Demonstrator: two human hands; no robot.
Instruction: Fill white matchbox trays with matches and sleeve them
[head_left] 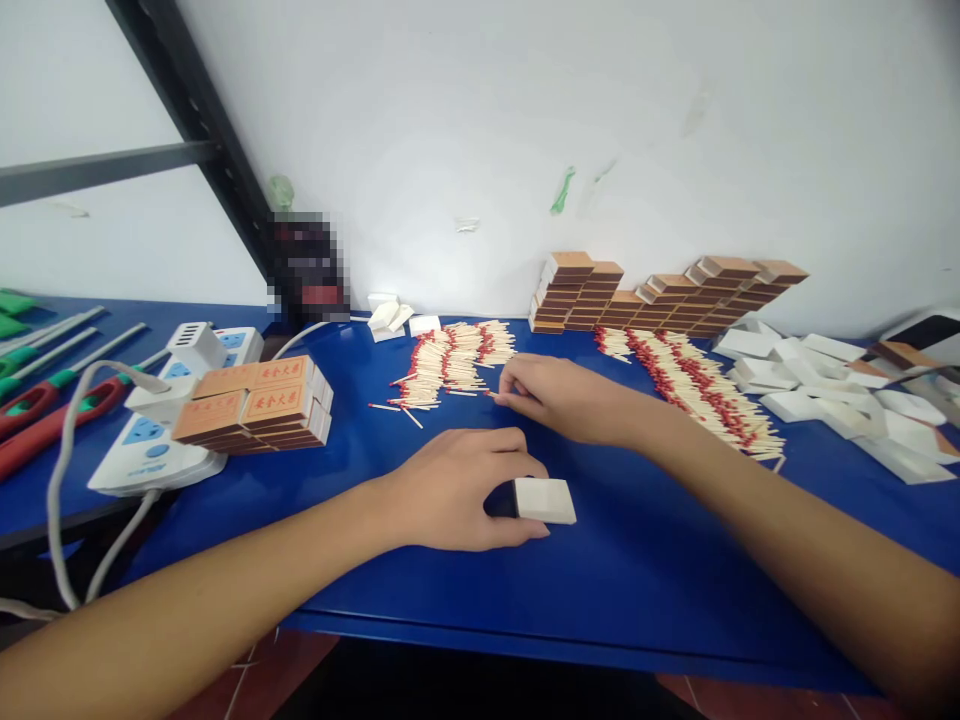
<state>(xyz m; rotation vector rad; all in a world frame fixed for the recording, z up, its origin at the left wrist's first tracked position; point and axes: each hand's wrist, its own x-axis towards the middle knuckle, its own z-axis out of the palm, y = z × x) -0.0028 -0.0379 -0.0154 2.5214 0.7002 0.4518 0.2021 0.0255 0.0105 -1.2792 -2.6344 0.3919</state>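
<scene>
My left hand (461, 490) grips a small white matchbox tray (546, 501) between thumb and fingers, low over the blue table. Just beyond it, the thumb and fingers of my right hand (559, 397) are pinched together at the edge of a heap of red-tipped matches (448, 358). A red match tip shows at those fingertips, while the rest of that match is hidden. More matches (697, 395) lie in long rows behind my right forearm.
Stacked matchboxes (656, 300) line the wall. White trays (840, 385) are piled at right, with a few more trays (388, 316) at back left. Banded matchboxes (255, 405) rest on a corded power strip (157, 470). Red-and-green-handled tools (67, 410) lie far left.
</scene>
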